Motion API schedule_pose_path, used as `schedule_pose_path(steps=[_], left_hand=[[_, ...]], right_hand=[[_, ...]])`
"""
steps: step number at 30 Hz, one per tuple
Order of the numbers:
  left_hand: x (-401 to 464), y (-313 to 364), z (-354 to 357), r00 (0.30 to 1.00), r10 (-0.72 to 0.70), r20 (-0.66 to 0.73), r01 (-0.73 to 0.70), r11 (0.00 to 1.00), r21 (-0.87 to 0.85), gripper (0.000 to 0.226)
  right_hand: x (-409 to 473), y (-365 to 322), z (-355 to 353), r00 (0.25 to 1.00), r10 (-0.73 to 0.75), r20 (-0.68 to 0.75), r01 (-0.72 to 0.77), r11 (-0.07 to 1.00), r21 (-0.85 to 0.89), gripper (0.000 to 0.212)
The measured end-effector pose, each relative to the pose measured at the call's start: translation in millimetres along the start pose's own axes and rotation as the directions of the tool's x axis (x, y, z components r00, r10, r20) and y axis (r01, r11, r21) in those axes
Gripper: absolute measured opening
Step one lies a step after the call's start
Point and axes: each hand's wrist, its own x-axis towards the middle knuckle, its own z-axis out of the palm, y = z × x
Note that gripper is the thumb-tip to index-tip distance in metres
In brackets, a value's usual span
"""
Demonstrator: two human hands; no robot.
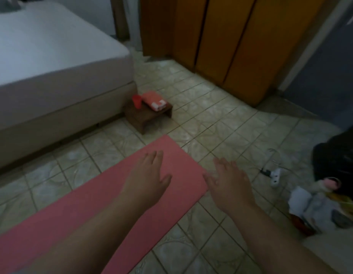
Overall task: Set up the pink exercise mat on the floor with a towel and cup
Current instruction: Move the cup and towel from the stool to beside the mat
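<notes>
The pink exercise mat (92, 204) lies unrolled on the tiled floor, running from the lower left to its far end near the centre. My left hand (150, 177) hovers palm down over the mat's far end, fingers apart, holding nothing. My right hand (229, 182) is spread over the mat's right far corner and the tiles beside it, also empty. Beyond the mat, a small dark wooden stool (150, 115) carries a red cup (136, 101) on its left and a folded red-and-white towel (154, 100) on its right.
A bed with a white sheet (53, 62) fills the left side. Orange wooden wardrobe doors (221, 36) stand at the back. At the right lie a white power strip with cable (275, 175), a dark bag (337, 155) and a pile of clutter (318, 206).
</notes>
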Motion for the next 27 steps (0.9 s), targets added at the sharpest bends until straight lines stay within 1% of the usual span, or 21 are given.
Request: schedule_pose_path(steps=[3, 6, 8, 11, 14, 19, 24, 27], left_hand=[[10.6, 46.1, -35.0, 0.995, 0.094, -0.017, -0.094, 0.995, 0.024, 0.075], [12.2, 82.3, -50.3, 0.986, 0.164, -0.02, -0.163, 0.986, 0.037, 0.074], [12.1, 102.3, -52.1, 0.981, 0.192, -0.004, -0.192, 0.981, 0.03, 0.075], [12.6, 124.3, -44.0, 0.979, 0.202, 0.043, -0.202, 0.979, 0.014, 0.075], [23.6, 141.5, -32.7, 0.977, 0.199, 0.078, -0.203, 0.978, 0.053, 0.075], [57.6, 176.5, -22.9, 0.982, 0.174, 0.077, -0.179, 0.982, 0.064, 0.075], [89.8, 207.9, -16.9, 0.986, 0.147, 0.083, -0.152, 0.986, 0.065, 0.074], [99.2, 218.4, -6.2, 0.98, 0.151, 0.127, -0.158, 0.986, 0.046, 0.074]], right_hand=[[-13.3, 11.7, -56.1, 0.999, 0.023, -0.04, -0.022, 0.999, 0.036, 0.071], [-34.8, 27.6, -89.6, 0.995, 0.054, -0.084, -0.049, 0.997, 0.066, 0.075], [-48.3, 41.5, -101.3, 0.992, 0.077, -0.097, -0.071, 0.995, 0.063, 0.075], [-62.1, 64.3, -106.1, 0.992, 0.109, -0.068, -0.105, 0.993, 0.05, 0.075], [-60.5, 86.6, -107.3, 0.988, 0.146, -0.039, -0.144, 0.988, 0.048, 0.079], [-27.9, 123.1, -119.2, 0.988, 0.155, -0.007, -0.154, 0.987, 0.054, 0.076], [28.0, 148.2, -153.1, 0.991, 0.121, -0.065, -0.118, 0.992, 0.037, 0.076], [71.7, 154.6, -178.4, 0.992, 0.093, -0.087, -0.094, 0.996, -0.001, 0.077]])
